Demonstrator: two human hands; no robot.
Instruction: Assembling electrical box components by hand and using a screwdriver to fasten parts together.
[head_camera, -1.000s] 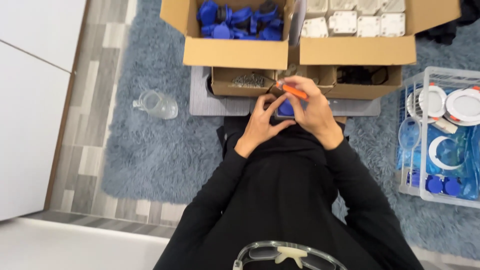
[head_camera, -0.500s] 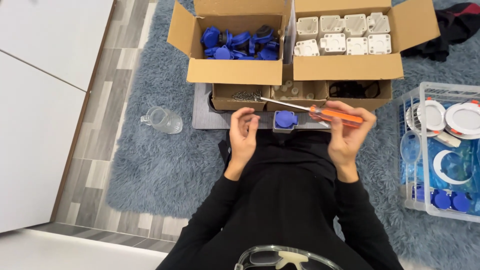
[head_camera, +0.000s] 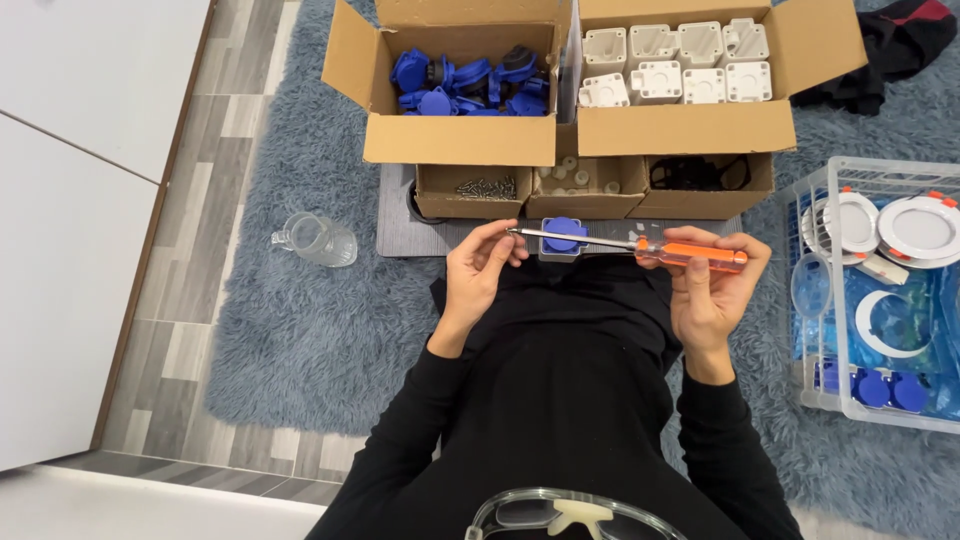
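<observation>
My right hand (head_camera: 712, 290) grips the orange handle of a screwdriver (head_camera: 690, 254), held level with its metal shaft pointing left. My left hand (head_camera: 480, 268) pinches the shaft's tip between thumb and fingers; whether a small screw is there I cannot tell. Just behind the shaft, a blue round part on a pale square base (head_camera: 564, 238) rests on my lap by a grey mat (head_camera: 400, 228). My sleeves are black.
Cardboard boxes stand ahead: blue parts (head_camera: 470, 78), white housings (head_camera: 680, 62), and small trays with screws (head_camera: 485, 187), pale caps and black rings. A clear jar (head_camera: 318, 240) lies on the blue-grey rug at left. A white wire basket (head_camera: 880, 290) with round white fittings stands at right.
My hands have come apart from over the blue part. The right hand swung the screwdriver out level to the right, and the left hand took hold of its tip.
</observation>
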